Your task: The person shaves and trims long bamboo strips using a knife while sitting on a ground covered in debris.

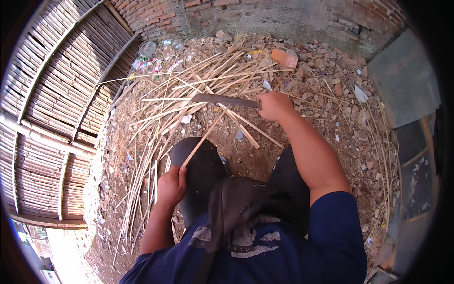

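My right hand (pixel 275 106) is closed round the handle of a machete (pixel 226 100), whose long dark blade points left across the pile. In my left hand (pixel 171 186), beside my left knee, I grip one end of a thin bamboo strip (pixel 204 138). That strip slants up and away to the right, its far end close below the blade; whether the two touch I cannot tell. Beyond and to the left lies a loose heap of pale split bamboo strips (pixel 203 80), some crossing under the blade.
Rubble and litter cover the ground, with an orange brick piece (pixel 284 58) beyond the heap. A brick wall (pixel 265 21) stands at the back, a bamboo slat panel (pixel 56 71) on the left. Grey sheets (pixel 405 78) lean at the right, near more long thin strips (pixel 385 175).
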Demonstrator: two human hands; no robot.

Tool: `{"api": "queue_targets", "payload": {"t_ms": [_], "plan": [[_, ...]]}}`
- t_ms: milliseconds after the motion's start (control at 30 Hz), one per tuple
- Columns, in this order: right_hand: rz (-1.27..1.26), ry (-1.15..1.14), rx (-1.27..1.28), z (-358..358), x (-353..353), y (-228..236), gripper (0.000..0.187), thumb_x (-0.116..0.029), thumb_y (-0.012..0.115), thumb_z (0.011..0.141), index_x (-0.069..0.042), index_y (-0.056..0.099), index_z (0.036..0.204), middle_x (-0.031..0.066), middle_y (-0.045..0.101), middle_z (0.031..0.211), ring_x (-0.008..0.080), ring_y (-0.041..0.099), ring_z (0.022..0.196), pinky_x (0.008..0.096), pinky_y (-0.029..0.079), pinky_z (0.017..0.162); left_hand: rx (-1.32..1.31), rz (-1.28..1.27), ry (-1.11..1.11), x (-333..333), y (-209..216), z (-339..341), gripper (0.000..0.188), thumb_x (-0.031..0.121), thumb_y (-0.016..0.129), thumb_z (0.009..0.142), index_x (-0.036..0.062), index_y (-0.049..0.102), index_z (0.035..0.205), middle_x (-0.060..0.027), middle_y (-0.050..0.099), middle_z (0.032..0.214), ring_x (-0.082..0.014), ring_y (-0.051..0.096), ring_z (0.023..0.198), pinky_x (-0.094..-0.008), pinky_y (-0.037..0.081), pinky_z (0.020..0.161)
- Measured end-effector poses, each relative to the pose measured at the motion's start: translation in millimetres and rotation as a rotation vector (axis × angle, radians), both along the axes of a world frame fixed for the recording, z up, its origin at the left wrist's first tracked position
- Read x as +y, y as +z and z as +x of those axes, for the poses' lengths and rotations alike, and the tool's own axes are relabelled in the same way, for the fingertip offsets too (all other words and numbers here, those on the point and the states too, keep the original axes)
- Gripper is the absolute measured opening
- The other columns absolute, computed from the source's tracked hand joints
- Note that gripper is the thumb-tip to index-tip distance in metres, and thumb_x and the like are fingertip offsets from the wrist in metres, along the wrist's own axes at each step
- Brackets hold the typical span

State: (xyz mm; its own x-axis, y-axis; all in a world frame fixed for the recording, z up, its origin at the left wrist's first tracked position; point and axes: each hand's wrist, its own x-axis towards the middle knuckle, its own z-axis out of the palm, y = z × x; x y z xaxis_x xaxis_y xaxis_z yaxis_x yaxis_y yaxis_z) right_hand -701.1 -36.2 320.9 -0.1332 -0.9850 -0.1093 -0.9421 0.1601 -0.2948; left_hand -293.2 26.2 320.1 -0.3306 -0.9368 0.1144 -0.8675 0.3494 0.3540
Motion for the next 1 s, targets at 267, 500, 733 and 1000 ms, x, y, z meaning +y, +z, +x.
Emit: {"api": "queue_targets", "payload": {"t_ms": [267, 500, 733, 1000], "plan": [[-0.18, 0.115, -0.076, 26, 7, -3, 0.029, -0.02, 0.069, 0.078, -0.017, 0.071, 0.107, 0.0131, 0.072, 0.092, 0.0369, 0.07, 0.088, 0.0521, 0.055, 0.078, 0.085, 0.01, 0.002, 3, -11, 3, 0.041, 0.033, 0.047, 0.107, 0.0032, 0.052, 0.08, -0.0252, 0.058, 0.065, -0.0498, 0.058, 0.064, -0.0576, 0.041, 0.058], [-0.12, 0.528, 0.172, 80, 16, 7, 0.028, -0.023, 0.069, 0.08, -0.016, 0.069, 0.106, 0.0094, 0.073, 0.09, 0.0316, 0.073, 0.088, 0.0522, 0.055, 0.072, 0.093, -0.001, -0.004, 6, -6, 6, 0.039, 0.032, 0.048, 0.107, 0.0032, 0.053, 0.081, -0.0249, 0.059, 0.066, -0.0497, 0.057, 0.063, -0.0573, 0.042, 0.057], [0.0, -0.011, -0.048, 13, -3, -15, 0.034, -0.022, 0.068, 0.079, -0.013, 0.07, 0.112, 0.0146, 0.073, 0.098, 0.0327, 0.072, 0.095, 0.0537, 0.056, 0.078, 0.059, 0.028, 0.012, 5, -13, 15, 0.039, 0.032, 0.048, 0.106, 0.0033, 0.053, 0.08, -0.0248, 0.059, 0.066, -0.0499, 0.058, 0.064, -0.058, 0.042, 0.058], [-0.216, -0.032, -0.145, 35, 2, -7, 0.039, -0.027, 0.071, 0.078, -0.011, 0.07, 0.113, 0.0174, 0.073, 0.091, 0.0383, 0.07, 0.088, 0.0499, 0.056, 0.078, 0.111, 0.053, 0.01, 12, -12, 15, 0.039, 0.03, 0.047, 0.106, 0.0034, 0.053, 0.078, -0.0253, 0.058, 0.065, -0.0502, 0.058, 0.064, -0.0581, 0.041, 0.058]]}}
